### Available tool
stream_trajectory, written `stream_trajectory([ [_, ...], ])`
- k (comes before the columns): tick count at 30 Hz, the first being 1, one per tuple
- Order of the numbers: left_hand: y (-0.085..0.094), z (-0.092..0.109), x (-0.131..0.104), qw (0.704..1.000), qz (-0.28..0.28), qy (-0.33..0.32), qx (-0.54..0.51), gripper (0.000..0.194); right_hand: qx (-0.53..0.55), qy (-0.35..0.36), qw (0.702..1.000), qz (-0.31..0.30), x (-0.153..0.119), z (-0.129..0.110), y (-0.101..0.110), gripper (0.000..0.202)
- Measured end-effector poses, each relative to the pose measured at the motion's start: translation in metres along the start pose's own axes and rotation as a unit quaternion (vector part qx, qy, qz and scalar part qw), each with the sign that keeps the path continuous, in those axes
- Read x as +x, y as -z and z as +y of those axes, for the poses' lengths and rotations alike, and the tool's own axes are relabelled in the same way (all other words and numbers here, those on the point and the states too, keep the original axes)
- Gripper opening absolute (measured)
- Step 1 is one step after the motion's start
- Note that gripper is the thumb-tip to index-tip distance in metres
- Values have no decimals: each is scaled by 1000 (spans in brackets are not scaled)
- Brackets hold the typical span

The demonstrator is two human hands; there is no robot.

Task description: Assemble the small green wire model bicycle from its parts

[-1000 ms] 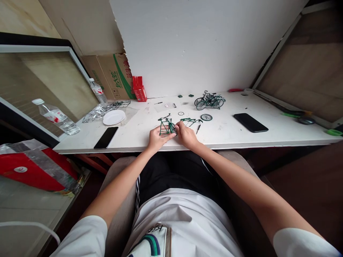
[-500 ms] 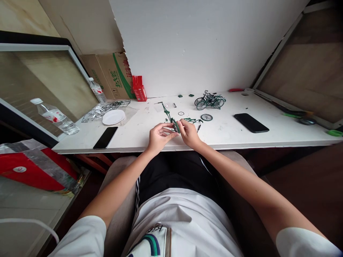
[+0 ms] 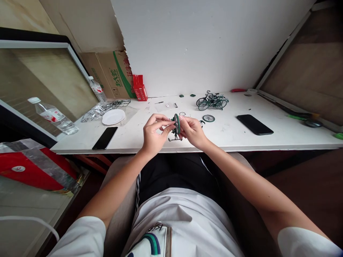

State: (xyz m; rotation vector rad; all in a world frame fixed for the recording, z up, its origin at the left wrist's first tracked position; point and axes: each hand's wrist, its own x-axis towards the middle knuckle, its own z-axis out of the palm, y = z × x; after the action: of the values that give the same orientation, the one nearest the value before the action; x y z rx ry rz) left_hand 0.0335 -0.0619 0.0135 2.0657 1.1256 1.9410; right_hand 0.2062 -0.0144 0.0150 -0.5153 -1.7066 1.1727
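A small green model bicycle (image 3: 177, 124) is between my two hands, above the front part of the white table. Its green-rimmed wheel is seen nearly edge-on, with a thin grey bar hanging below it. My left hand (image 3: 155, 132) pinches the model from the left with thumb and fingers. From the right, my right hand (image 3: 193, 131) grips the wheel's rim between thumb and fingers. Much of the frame is hidden by the fingers. Beyond my right hand lie a loose spoked wheel (image 3: 208, 118) and a thin ring (image 3: 182, 114).
Finished-looking model bicycles (image 3: 212, 100) stand at the back. Phones lie left (image 3: 105, 138) and right (image 3: 254, 124). A white plate (image 3: 113, 117), a plastic bottle (image 3: 55, 117) and a red box (image 3: 139, 87) are on the left. The table's front edge (image 3: 128, 150) runs below my hands.
The model has been turned over: its long thin end pointed up and away before, and now the wheel stands upright with the bar beneath. Both hands still grip it.
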Motion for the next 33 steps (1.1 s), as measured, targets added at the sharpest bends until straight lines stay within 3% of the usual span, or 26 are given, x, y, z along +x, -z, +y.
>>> stream_trajectory([
  [3,9,11,8,1000,6,-12,21,17,3,16,999,-33,-3,-17,-2,62],
  [6,13,20,11,1000,-6,20,-2,32,-20,20,998,-57,-5,-29,1,61],
  [10,12,20,11,988,-94,72,-97,54,-41,25,995,-86,-8,-38,7,60],
  [13,10,17,9,963,-173,116,-171,48,-45,12,995,-93,-10,-45,7,60],
  [15,9,16,8,952,-184,132,-204,47,-60,2,994,-88,-10,-49,5,60],
  [20,5,21,5,952,-161,174,-196,50,-118,6,992,-51,-10,-53,6,63],
  [26,1,27,1,962,-113,179,-172,46,-187,48,981,9,-9,-49,10,66],
  [30,2,32,2,963,-98,184,-172,44,-159,67,984,41,-9,-49,13,57],
  [33,3,33,4,960,-100,190,-179,51,-109,82,991,5,-7,-50,19,45],
])
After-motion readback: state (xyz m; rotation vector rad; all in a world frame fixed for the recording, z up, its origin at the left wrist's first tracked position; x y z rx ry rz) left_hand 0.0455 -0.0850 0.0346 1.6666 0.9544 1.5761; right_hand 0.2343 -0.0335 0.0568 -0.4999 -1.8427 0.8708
